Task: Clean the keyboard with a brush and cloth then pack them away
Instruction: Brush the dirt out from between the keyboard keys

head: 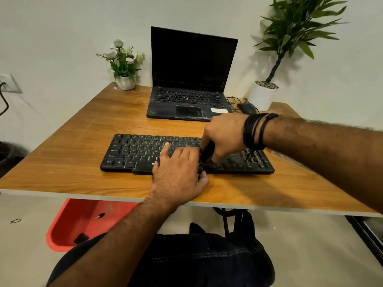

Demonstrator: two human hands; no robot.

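The black keyboard [145, 154] lies flat before me on the wooden worktop [68, 162], its long side parallel to the near edge — pale legends, dusty keys. The brush [207, 152] is dark and slim, tilted down onto the keys right of centre.

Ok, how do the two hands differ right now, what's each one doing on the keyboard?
The left hand lies flat, fingers straight, pressing on the keyboard near its middle; the right hand is curled round a black brush. The left hand holds nothing, while the right hand angles the brush down onto the keys. The right wrist wears black bands; the left wrist is bare. Both are over the keyboard.
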